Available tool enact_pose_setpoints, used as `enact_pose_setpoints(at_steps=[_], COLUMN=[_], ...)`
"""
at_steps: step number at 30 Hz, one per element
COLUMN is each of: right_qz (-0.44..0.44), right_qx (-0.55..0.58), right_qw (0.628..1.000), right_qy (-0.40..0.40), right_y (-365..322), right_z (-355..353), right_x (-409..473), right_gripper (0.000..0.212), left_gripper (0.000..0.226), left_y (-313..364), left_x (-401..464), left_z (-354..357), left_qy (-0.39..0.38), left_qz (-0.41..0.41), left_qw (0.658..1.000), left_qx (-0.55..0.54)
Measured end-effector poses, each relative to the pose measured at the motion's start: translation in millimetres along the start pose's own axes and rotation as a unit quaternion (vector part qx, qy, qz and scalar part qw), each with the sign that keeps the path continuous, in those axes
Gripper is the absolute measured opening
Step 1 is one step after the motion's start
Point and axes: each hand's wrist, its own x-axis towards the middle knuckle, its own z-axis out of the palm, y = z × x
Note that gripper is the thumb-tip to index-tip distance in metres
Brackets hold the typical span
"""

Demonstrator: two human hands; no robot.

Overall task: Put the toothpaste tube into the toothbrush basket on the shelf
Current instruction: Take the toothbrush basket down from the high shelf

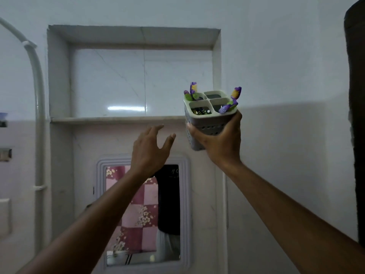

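Observation:
My right hand [221,143] grips a grey perforated toothbrush basket [205,125] from below, held tilted in the air just right of the shelf's end. The basket has several compartments. Purple and green toothbrushes [231,103] stick out of two of them, and something dark lies in the front left one. My left hand [150,153] is raised below the shelf ledge [110,119], fingers spread, holding nothing. No toothpaste tube can be made out clearly.
The shelf is a recessed wall niche [134,80] with a marble back. Below it hangs a white-framed mirror [142,212]. A white pipe [38,115] runs down the left wall. A dark object [355,115] fills the right edge.

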Motion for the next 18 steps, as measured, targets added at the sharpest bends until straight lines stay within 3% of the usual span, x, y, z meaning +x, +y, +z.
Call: enact_pose_setpoints(at_steps=[10,15,18], right_qz=[0.18,0.258,0.293], right_qx=[-0.042,-0.058,-0.082], right_qw=[0.978,0.953,0.936], right_qy=[-0.102,-0.15,-0.179], right_y=[59.4,83.4,94.8], right_z=[-54.4,-72.6,-81.3], right_x=[-155.9,-235.9,-281.7], right_gripper=[0.126,0.102,0.101], left_gripper=[0.053,0.058,0.056], left_y=[-12.5,-52.5,-77.3], left_x=[-145.1,-226.2,-273.0], left_z=[7.2,18.5,24.9], left_qy=[-0.119,-0.175,-0.194], left_qz=[-0.071,-0.17,-0.204], left_qw=[0.99,0.97,0.959], left_qx=[-0.011,-0.01,-0.017])
